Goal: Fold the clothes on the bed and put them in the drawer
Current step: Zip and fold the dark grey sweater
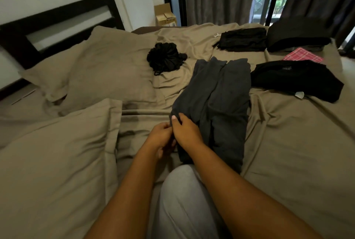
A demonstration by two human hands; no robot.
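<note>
Currently the dark grey, lengthwise-folded cloth garment (pixel 221 94) lies on the taupe-sheeted bed (pixel 288 142), extending away from the hands. The right hand (pixel 185 133) pinches its near left corner, thumb on top; the left hand (pixel 162 136), touching it, curls its fingers round the same edge. Square the layers at this corner, keep the cloth taut, then fold the near end squarely onto the far end.

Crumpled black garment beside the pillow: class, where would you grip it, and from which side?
Probably from above, pinching the top of the crumpled black garment: it lies bunched in a mound, with no flat edge or corner showing.
</note>
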